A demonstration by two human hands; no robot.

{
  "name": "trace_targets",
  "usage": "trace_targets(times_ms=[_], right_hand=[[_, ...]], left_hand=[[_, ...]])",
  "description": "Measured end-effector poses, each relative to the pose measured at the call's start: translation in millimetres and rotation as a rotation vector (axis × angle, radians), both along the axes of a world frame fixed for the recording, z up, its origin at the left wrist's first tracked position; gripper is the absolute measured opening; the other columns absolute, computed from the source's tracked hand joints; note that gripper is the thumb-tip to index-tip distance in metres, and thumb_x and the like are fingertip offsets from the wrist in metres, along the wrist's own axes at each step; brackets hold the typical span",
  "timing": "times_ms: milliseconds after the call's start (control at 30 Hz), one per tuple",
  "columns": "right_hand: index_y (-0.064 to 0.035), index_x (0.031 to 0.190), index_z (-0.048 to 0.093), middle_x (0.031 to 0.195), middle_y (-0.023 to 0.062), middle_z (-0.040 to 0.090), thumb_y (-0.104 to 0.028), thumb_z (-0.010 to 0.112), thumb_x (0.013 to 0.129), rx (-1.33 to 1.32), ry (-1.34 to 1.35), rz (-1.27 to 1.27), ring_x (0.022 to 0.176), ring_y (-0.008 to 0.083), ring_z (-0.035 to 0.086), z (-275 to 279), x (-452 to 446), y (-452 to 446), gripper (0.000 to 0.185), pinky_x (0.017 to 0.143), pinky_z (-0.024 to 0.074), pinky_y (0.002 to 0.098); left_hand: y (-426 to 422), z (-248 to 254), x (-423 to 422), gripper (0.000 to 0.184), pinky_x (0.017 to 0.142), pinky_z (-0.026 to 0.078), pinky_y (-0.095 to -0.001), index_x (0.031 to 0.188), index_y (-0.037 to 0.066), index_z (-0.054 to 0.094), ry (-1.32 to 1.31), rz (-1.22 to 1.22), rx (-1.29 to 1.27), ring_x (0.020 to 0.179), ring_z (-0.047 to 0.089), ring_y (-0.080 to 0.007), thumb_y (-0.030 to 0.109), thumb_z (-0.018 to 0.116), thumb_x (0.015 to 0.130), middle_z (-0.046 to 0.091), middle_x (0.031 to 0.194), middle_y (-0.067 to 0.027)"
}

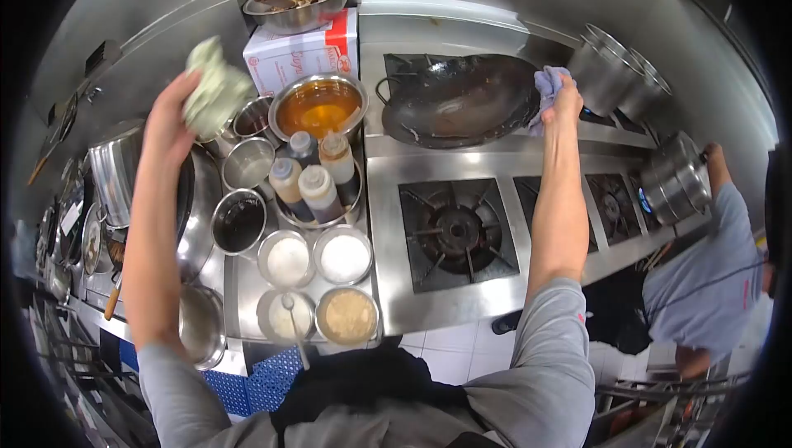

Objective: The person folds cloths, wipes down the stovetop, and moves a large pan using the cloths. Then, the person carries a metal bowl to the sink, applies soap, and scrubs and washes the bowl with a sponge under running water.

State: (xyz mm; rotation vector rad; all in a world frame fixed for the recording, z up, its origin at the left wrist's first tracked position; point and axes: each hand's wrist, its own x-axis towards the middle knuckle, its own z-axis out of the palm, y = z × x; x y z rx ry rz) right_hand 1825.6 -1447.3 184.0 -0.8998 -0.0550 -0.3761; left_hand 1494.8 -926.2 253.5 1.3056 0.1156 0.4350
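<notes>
While the left hand [170, 124] gripped a pale green cloth [214, 91] in the air, the right hand [564, 101] was closed on a purple cloth [547, 95] at the right rim of a dark wok [462, 101]. The wok sat behind a front burner [457, 232] of the stove [386, 242].

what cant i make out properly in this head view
All in the head view:
Pale green cloth: blurred, folds unclear.
Left hand: some fingertips hidden by that cloth.
Wok: part of its right rim covered by the purple cloth and right hand.
Co-worker: cut off by the dark right edge.
</notes>
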Motion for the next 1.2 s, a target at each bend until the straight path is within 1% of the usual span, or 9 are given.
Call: trace_targets(times_ms=[400, 667, 767, 833, 933, 967, 1000, 1067, 1200], right_hand=[[0.0046, 0.098, 0.059, 0.095, 0.0165, 0.066, -0.009, 0.056, 0.084, 0.31, -0.01, 0.002, 0.085, 0.0316, 0.068, -142.9, 163.7, 17.0, 0.02, 0.079, 0.0595, 0.0437], [0.0054, 0.1, 0.061, 0.1, 0.017, 0.066, -0.013, 0.057, 0.086, 0.24, 0.034, 0.008, 0.087, 0.0309, 0.068, -159.9, 221.7, 34.9, 0.023, 0.081, 0.0586, 0.0402], [0.0079, 0.116, 0.058, 0.111, 0.0207, 0.065, -0.027, 0.062, 0.087, -0.396, 0.308, -0.438, 0.102, 0.0364, 0.063, -155.7, 218.8, 27.0, 0.045, 0.091, 0.0508, 0.0436], [0.0084, 0.124, 0.053, 0.12, 0.0243, 0.06, -0.037, 0.063, 0.086, -0.694, 0.397, -0.534, 0.111, 0.0403, 0.057, -135.0, 187.7, 29.6, 0.06, 0.096, 0.0448, 0.0452], [0.0056, 0.117, 0.059, 0.121, 0.0245, 0.06, -0.045, 0.063, 0.085, -0.728, 0.463, -0.779, 0.109, 0.0397, 0.059, -126.4, 161.1, 21.5, 0.06, 0.095, 0.0464, 0.0444], [0.007, 0.115, 0.057, 0.112, 0.0276, 0.062, -0.037, 0.062, 0.087, -0.592, 0.341, -0.834, 0.104, 0.0382, 0.061, -134.6, 166.2, 11.1, 0.052, 0.089, 0.049, 0.0444], [0.0062, 0.116, 0.057, 0.112, 0.026, 0.062, -0.039, 0.059, 0.088, -0.549, 0.283, -0.806, 0.103, 0.037, 0.061, -133.4, 160.1, 8.8, 0.053, 0.088, 0.0498, 0.0445], [0.0046, 0.118, 0.057, 0.11, 0.0228, 0.062, -0.042, 0.053, 0.09, -0.545, 0.166, -0.626, 0.1, 0.0347, 0.062, -116.9, 117.2, -3.9, 0.055, 0.084, 0.0514, 0.0448], [0.0014, 0.122, 0.057, 0.108, 0.0164, 0.064, -0.05, 0.041, 0.094, -0.61, -0.02, -0.259, 0.095, 0.0301, 0.064, -53.6, -15.1, 30.2, 0.061, 0.078, 0.0547, 0.0453]], left_hand=[[92.2, -93.1, -336.9, 0.044, 0.107, 0.039, -0.0466, 0.138, -0.002, 0.042, -0.116, 0.542, -0.165, 0.125, 0.05, -0.0311, 0.02, 0.044, 0.1, 0.05, 0.137, -0.0171], [48.2, -90.0, -452.7, 0.045, 0.11, 0.035, -0.0457, 0.138, 0.0, 0.043, -0.139, 0.401, -0.075, 0.129, 0.046, -0.0312, 0.022, 0.044, 0.1, 0.048, 0.14, -0.0158], [49.6, -101.8, -483.4, 0.044, 0.107, 0.039, -0.0448, 0.136, -0.001, 0.045, -0.134, 0.446, -0.012, 0.126, 0.049, -0.0308, 0.024, 0.045, 0.099, 0.051, 0.137, -0.0156], [73.3, -133.9, -536.0, 0.042, 0.101, 0.045, -0.0441, 0.132, -0.001, 0.05, -0.14, 0.891, -0.137, 0.118, 0.056, -0.0304, 0.025, 0.046, 0.099, 0.056, 0.131, -0.0153], [84.5, -158.6, -557.8, 0.043, 0.107, 0.038, -0.0464, 0.134, 0.0, 0.049, -0.306, 0.743, -0.203, 0.127, 0.048, -0.0319, 0.025, 0.045, 0.099, 0.053, 0.135, -0.0166], [65.7, -138.5, -511.6, 0.044, 0.107, 0.037, -0.0482, 0.135, -0.002, 0.047, -0.312, 1.356, -0.45, 0.129, 0.046, -0.0343, 0.023, 0.044, 0.098, 0.051, 0.136, -0.019], [75.8, -167.3, -554.1, 0.044, 0.106, 0.038, -0.0501, 0.134, -0.003, 0.047, -0.301, 0.722, -0.159, 0.128, 0.046, -0.0369, 0.022, 0.041, 0.098, 0.051, 0.135, -0.0214], [56.8, -155.2, -527.9, 0.044, 0.103, 0.041, -0.0516, 0.129, -0.006, 0.05, -0.358, 1.385, -0.412, 0.12, 0.052, -0.039, 0.022, 0.043, 0.095, 0.054, 0.129, -0.0237], [78.4, -179.8, -567.9, 0.045, 0.103, 0.04, -0.0512, 0.123, -0.003, 0.055, -0.597, 1.206, -0.428, 0.117, 0.054, -0.0362, 0.03, 0.047, 0.094, 0.059, 0.123, -0.0195]])
